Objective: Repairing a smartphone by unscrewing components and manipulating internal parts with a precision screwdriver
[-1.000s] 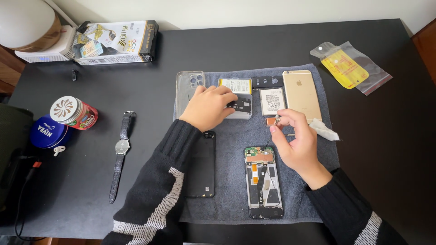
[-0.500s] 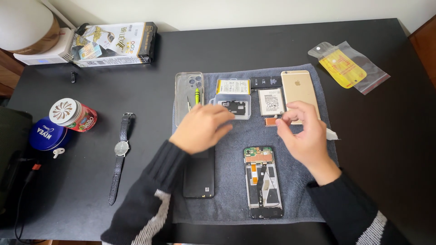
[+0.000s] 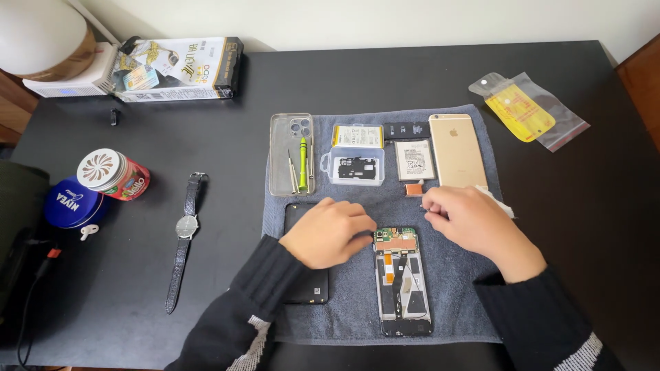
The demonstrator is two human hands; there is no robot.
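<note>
left hand (image 3: pixel 328 232): curled, rested on black back cover (image 3: pixel 306 275), grasp unclear
right hand (image 3: pixel 474 223): fingers pinched, contents unclear
opened phone (image 3: pixel 402 280): between hands, on grey towel (image 3: pixel 357 302)

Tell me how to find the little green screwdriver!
Look at the grey cloth in the middle of the black table. At its top left corner lies a clear phone case. Inside it, the screwdriver is the one with the bright green handle, beside plain grey tools.

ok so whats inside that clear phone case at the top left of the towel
Two small screwdrivers lie inside the clear phone case: one with a green handle and a thinner grey one. The grey towel shows through it. Nothing covers the case.
</note>
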